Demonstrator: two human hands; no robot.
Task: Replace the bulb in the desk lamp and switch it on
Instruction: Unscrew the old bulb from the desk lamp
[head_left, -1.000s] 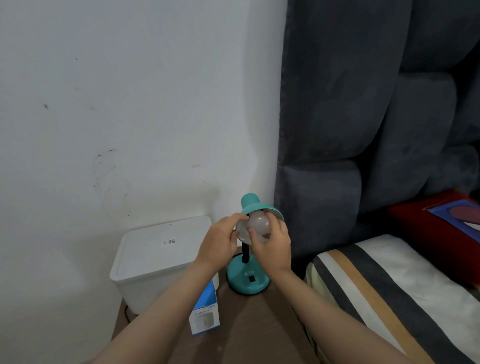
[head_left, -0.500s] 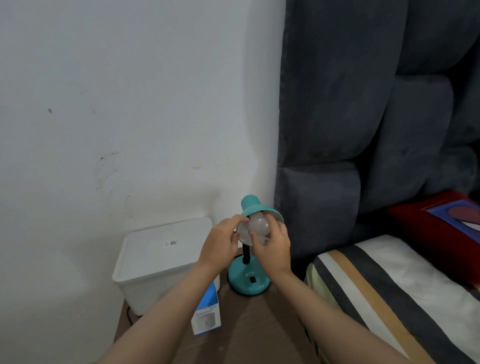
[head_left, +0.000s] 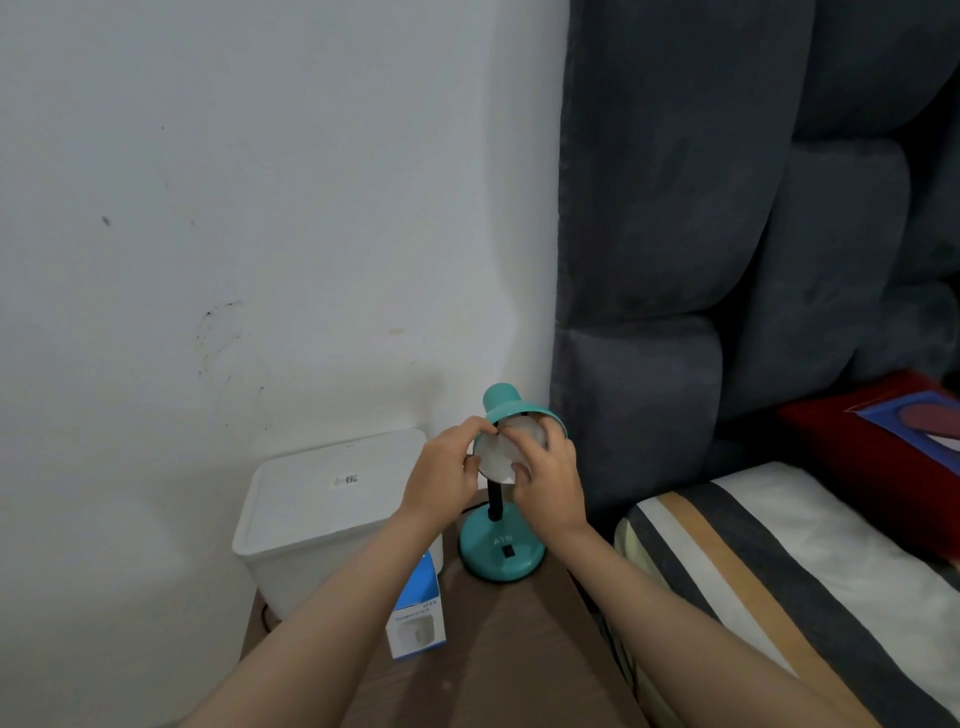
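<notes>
A small teal desk lamp (head_left: 501, 555) stands on a brown bedside table (head_left: 498, 654), its shade (head_left: 511, 408) tilted toward me. A white round bulb (head_left: 501, 452) sits in the mouth of the shade. My right hand (head_left: 550, 483) wraps around the bulb from the right and below. My left hand (head_left: 441, 478) pinches the shade's left rim beside the bulb. The bulb's base is hidden inside the shade. A black switch shows on the lamp's base.
A blue and white bulb box (head_left: 418, 618) stands on the table near my left forearm. A white lidded plastic bin (head_left: 327, 509) sits against the wall. A dark grey padded headboard (head_left: 727, 260) and a striped bed (head_left: 779, 571) lie to the right.
Both hands stay on the lamp head. My right hand's fingers have shifted a little around the bulb; the lamp has not moved.
</notes>
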